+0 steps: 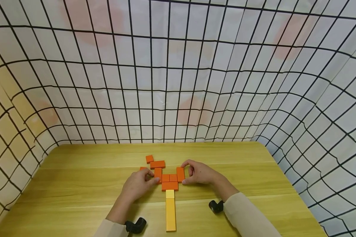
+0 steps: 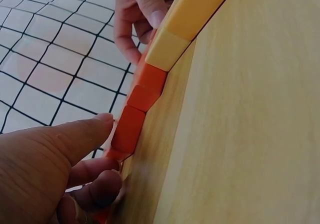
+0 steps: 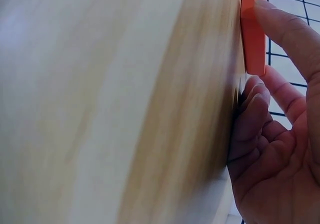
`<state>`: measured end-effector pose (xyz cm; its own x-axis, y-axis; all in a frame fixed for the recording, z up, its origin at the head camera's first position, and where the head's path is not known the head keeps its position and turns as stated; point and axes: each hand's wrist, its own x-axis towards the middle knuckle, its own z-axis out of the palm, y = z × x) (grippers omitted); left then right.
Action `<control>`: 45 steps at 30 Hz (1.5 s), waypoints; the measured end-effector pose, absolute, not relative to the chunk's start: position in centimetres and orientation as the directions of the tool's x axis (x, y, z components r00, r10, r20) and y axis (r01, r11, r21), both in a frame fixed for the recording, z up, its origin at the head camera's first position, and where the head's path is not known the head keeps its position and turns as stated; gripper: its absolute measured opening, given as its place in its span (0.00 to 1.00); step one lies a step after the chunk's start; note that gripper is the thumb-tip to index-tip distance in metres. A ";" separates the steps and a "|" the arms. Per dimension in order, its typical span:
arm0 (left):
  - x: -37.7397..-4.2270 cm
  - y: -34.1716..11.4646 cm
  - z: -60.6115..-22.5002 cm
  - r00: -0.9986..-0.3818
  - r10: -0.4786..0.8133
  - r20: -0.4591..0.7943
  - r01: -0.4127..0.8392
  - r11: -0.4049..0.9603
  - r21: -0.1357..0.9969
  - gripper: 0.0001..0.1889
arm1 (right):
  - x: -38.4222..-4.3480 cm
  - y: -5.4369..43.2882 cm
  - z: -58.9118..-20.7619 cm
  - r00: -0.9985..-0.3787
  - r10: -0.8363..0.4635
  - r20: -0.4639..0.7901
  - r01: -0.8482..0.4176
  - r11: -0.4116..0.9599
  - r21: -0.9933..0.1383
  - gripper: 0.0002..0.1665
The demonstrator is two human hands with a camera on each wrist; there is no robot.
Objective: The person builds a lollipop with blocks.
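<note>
My left hand (image 1: 137, 185) has its thumb and forefinger at an upright-lying orange block (image 1: 158, 175), left of a small flat arrangement. At the other side, my right hand (image 1: 202, 172) pinches a matching orange block (image 1: 180, 174) lengthwise, forefinger at its far end and thumb at its near end. Two small orange blocks (image 1: 169, 178) lie side by side between these, above a crosswise orange block (image 1: 170, 186). Below that, a pale yellow block (image 1: 170, 194) joins a long yellow block (image 1: 170, 215). In the right wrist view the thumb touches the orange block (image 3: 254, 39).
Beyond the left hand lie a loose orange block (image 1: 157, 164) and a small orange one (image 1: 149, 159); another (image 1: 143, 168) is partly hidden by that hand. Black netting (image 1: 166, 108) surrounds the back and sides of the wooden table (image 1: 77, 184).
</note>
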<state>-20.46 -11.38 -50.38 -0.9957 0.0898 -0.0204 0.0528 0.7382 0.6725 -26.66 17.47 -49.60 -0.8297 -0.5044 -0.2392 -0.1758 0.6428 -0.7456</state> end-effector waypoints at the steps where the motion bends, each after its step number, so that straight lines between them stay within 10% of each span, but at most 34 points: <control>1: -20.4 -11.4 -50.3 -0.995 0.093 -0.020 0.055 0.738 0.672 0.16 | -26.7 17.5 -49.6 -0.831 -0.501 -0.241 -0.174 0.646 -0.744 0.32; 10: -20.6 -12.7 -49.5 -0.999 0.042 0.004 0.033 0.723 0.690 0.11 | -26.8 17.5 -49.8 -0.829 -0.510 -0.232 -0.175 0.628 -0.758 0.33; 20: -21.1 -15.1 -49.8 -1.000 0.020 -0.021 0.000 0.729 0.684 0.29 | -26.7 17.6 -49.8 -0.831 -0.509 -0.223 -0.185 0.631 -0.754 0.32; 45: -21.5 -11.5 -48.0 -0.987 0.158 -0.031 0.085 0.673 0.735 0.18 | -26.8 17.4 -49.3 -0.835 -0.491 -0.249 -0.160 0.649 -0.743 0.32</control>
